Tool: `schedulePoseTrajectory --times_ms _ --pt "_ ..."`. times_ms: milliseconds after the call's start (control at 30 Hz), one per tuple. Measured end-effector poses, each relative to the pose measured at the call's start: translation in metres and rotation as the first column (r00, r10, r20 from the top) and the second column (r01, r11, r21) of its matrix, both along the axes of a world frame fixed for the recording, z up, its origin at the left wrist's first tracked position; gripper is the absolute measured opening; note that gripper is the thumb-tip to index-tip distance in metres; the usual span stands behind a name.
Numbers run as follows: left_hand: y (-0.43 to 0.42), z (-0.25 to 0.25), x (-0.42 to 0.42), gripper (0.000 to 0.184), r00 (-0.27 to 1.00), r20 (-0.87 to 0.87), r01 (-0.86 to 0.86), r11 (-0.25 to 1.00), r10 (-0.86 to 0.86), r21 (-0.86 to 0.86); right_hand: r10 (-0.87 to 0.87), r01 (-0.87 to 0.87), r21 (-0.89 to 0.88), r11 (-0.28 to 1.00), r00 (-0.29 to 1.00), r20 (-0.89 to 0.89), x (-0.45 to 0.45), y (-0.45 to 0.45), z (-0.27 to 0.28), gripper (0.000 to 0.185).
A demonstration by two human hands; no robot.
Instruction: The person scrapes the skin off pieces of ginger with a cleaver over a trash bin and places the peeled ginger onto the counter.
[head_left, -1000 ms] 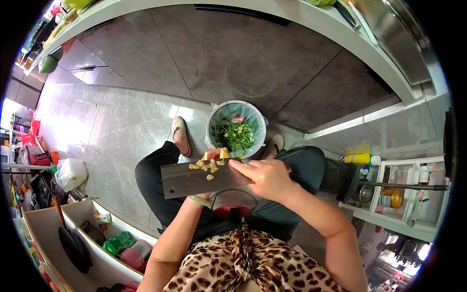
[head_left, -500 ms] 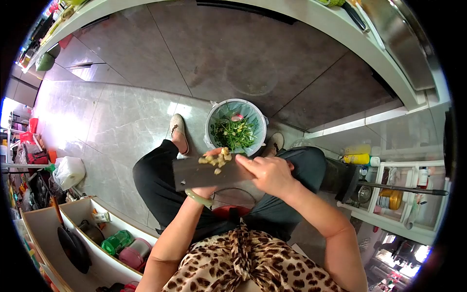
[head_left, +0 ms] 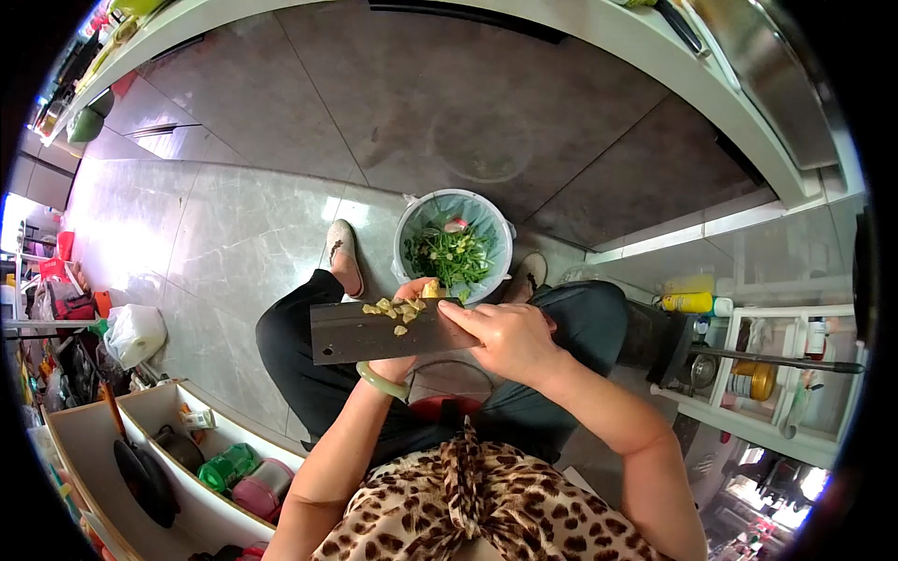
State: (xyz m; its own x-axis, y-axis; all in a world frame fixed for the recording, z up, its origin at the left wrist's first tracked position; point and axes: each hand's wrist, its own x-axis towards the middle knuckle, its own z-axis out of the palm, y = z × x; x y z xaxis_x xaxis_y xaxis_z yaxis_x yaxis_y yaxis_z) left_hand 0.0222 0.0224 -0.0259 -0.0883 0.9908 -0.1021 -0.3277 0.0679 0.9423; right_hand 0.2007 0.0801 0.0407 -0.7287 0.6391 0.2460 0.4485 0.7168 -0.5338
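Note:
My right hand (head_left: 510, 338) grips a cleaver (head_left: 374, 338) near its handle end, the thumb or index finger lying along the blade's top edge. The broad dark blade lies across my left hand (head_left: 393, 368) and hides most of it. Several yellowish peelings (head_left: 400, 309) cling to the upper face of the blade. Past the blade's far edge, fingertips of my left hand hold a piece of ginger (head_left: 431, 290). Beneath and beyond the hands stands a lined waste bin (head_left: 400, 229) with green plant trimmings (head_left: 458, 252) in it.
My knees flank the bin on the tiled floor (head_left: 243, 224). Dark cabinet fronts (head_left: 440, 103) rise beyond it. An open drawer (head_left: 178, 388) with a pan and bottles lies at lower left. A white rack (head_left: 847, 327) with jars stands at right.
The cleaver has shifted left, and its blade shows more sharply. The peelings on it have moved left too. My left hand stays near the same place.

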Motion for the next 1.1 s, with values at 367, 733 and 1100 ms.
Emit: schedulePoseTrajectory --times_ms 367,733,1100 --pt "-0.01 -0.002 -0.004 0.034 0.946 -0.322 0.019 0.999 -0.03 -0.035 -0.012 0.01 0.016 1.0 0.996 0.092 0.007 0.0 0.0 0.048" --pt "0.0 0.005 -0.001 0.042 0.979 -0.197 -0.073 0.989 0.047 -0.128 -0.009 0.006 -0.043 0.999 0.999 -0.048 0.004 0.015 0.012 0.048" --pt "-0.005 0.015 0.005 0.037 0.983 -0.184 -0.016 1.0 0.019 0.017 0.015 -0.015 0.059 0.998 1.0 -0.003 0.003 -0.002 0.003 0.049"
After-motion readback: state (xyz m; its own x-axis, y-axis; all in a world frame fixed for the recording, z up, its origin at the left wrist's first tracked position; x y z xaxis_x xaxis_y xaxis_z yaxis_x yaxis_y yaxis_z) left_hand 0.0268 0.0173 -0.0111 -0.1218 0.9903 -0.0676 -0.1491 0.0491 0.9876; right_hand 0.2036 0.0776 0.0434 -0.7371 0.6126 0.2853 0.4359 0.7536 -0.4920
